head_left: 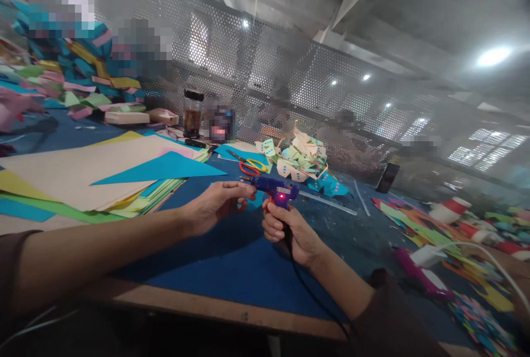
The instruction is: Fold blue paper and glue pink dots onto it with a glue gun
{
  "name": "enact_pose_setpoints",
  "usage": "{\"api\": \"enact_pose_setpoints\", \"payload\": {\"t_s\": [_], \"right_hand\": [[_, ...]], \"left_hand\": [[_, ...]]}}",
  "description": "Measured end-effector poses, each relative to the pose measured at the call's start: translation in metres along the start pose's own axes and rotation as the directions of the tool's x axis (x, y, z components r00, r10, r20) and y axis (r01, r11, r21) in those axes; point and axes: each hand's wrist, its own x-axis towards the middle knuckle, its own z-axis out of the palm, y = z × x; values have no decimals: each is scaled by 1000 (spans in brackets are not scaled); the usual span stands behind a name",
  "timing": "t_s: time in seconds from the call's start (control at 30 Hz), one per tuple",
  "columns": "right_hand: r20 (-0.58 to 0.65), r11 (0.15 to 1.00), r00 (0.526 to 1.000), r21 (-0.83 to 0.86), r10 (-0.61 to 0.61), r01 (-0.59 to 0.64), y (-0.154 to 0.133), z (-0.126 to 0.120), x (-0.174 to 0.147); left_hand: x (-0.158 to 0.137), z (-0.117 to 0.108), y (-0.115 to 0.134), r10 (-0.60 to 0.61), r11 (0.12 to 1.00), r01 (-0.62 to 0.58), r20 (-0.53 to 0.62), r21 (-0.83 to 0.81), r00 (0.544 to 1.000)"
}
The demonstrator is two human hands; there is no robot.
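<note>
A dark blue glue gun (275,187) with a glowing red light is gripped by its handle in my right hand (296,233). Its nozzle points left, and a clear glue stick (331,203) lies in line behind its rear; whether it is inserted, I cannot tell. At the nozzle end, my left hand (219,205) has its fingers curled together, close to or touching the gun's front. What those fingers hold, if anything, is hidden. A small blue paper piece (253,201) shows beside them. Behind the gun lie scissors (252,166) with red and yellow handles.
Stacked coloured sheets (83,175) lie to the left. Cut paper pieces (304,155) are heaped behind the gun. A jar (193,114) stands near the perforated screen (232,59). A black cord (304,282) hangs over the table edge (207,304). More paper strips (414,224) lie right.
</note>
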Motion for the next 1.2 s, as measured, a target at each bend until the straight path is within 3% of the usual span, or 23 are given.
{"api": "enact_pose_setpoints", "payload": {"t_s": [0.47, 1.2], "right_hand": [[-58, 967, 992, -235, -115, 99, 8, -5, 2], [-69, 975, 993, -205, -100, 84, 6, -3, 1]], "left_hand": [[-1, 3, 2, -18, 1000, 19, -54, 17, 998], [0, 1, -3, -8, 1000, 8, -40, 14, 999]]}}
